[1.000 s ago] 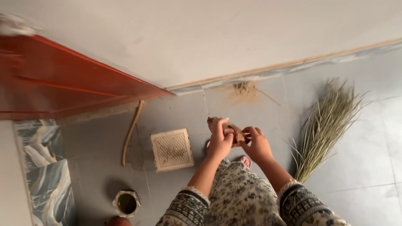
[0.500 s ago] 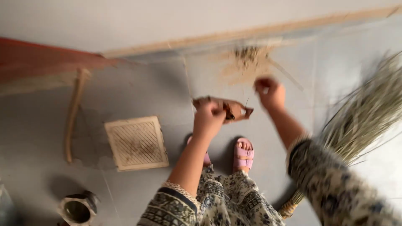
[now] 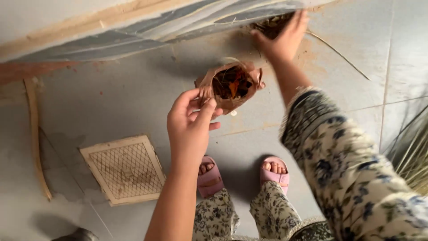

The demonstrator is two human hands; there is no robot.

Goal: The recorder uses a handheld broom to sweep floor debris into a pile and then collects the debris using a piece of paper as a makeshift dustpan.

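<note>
**Left hand steadies bag, right hand reaches the sweepings**

Left hand (image 3: 191, 122) pinches the brown paper bag (image 3: 229, 85) by its rim, mouth tilted open to receive. Beyond it, the right hand (image 3: 283, 33), fingers spread, reaches the debris pile (image 3: 269, 24) at the wall's base.

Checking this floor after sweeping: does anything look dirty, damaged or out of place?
Yes. A pile of debris lies at the wall's foot under the right hand, with brownish stains around it. The paper bag in the left hand is crumpled and holds litter.
</note>
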